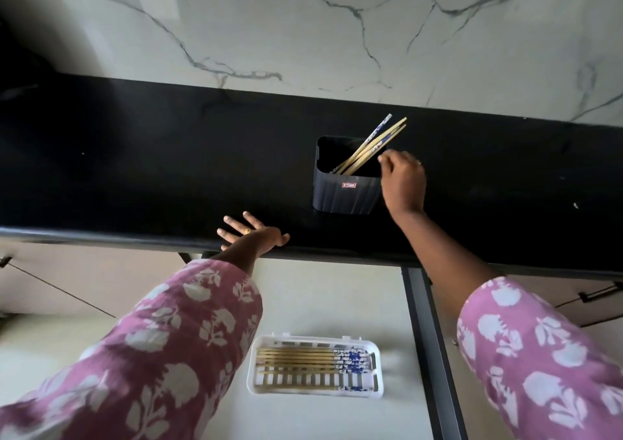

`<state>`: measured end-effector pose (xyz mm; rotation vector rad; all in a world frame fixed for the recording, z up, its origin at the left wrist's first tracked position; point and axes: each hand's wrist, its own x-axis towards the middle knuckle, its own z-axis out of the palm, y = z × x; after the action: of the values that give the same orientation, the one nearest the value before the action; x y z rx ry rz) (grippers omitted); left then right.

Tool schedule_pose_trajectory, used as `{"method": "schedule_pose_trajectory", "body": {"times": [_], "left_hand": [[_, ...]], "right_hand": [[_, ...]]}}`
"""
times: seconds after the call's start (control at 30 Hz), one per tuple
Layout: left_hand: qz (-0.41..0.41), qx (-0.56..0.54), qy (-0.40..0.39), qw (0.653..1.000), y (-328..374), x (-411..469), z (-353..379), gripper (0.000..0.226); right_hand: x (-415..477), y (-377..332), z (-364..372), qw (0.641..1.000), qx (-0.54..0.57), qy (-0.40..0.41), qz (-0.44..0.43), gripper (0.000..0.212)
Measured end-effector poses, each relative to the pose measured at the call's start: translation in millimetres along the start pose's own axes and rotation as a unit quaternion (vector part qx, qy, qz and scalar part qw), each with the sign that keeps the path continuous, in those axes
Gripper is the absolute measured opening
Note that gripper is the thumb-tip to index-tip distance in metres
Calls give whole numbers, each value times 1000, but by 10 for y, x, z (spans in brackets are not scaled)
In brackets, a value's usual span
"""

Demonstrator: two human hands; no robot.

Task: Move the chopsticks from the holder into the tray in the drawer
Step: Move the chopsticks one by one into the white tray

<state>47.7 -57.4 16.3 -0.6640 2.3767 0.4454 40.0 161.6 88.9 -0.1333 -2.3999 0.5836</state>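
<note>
A dark ribbed holder (344,192) stands on the black counter. A few chopsticks (374,144), bamboo with blue-patterned tops, lean out of it toward the upper right. My right hand (403,178) is at the holder's right rim with its fingers curled. Its fingertips are right beside the leaning chopsticks, and a pinch cannot be made out. My left hand (251,234) rests flat on the counter's front edge, fingers spread, a ring on one finger. Below, a white slotted tray (377,365) lies in the open drawer with several chopsticks (303,358) lying lengthwise in it.
The black counter (135,170) runs across the view under a white marble wall (303,35). The open drawer's pale floor (320,298) surrounds the tray, and a dark drawer rail (428,338) runs down its right side. Cabinet handles (596,296) show on the right.
</note>
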Motion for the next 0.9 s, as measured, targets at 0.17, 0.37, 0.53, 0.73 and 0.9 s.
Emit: {"method": "schedule_pose_trajectory", "body": {"times": [0.17,0.37,0.53,0.73,0.9], "left_hand": [[-7,6,-2,1000,3,51,1,112],[-9,3,-9,1000,23,60,-13,111],[-10,10,-16,1000,31,49,-37,110],[-13,13,-13,1000,35,34,-35,110],[-17,10,-12,1000,37,52,-25,112]], "right_hand": [[522,135,79,989,-16,-21,148,25],[917,96,237,989,-26,-53,133,26],[1152,25,373,987,-101,-97,80,37],[1223,35,448,958,-203,-202,16,24],[1196,44,396,960,-187,-207,-33,19]]}}
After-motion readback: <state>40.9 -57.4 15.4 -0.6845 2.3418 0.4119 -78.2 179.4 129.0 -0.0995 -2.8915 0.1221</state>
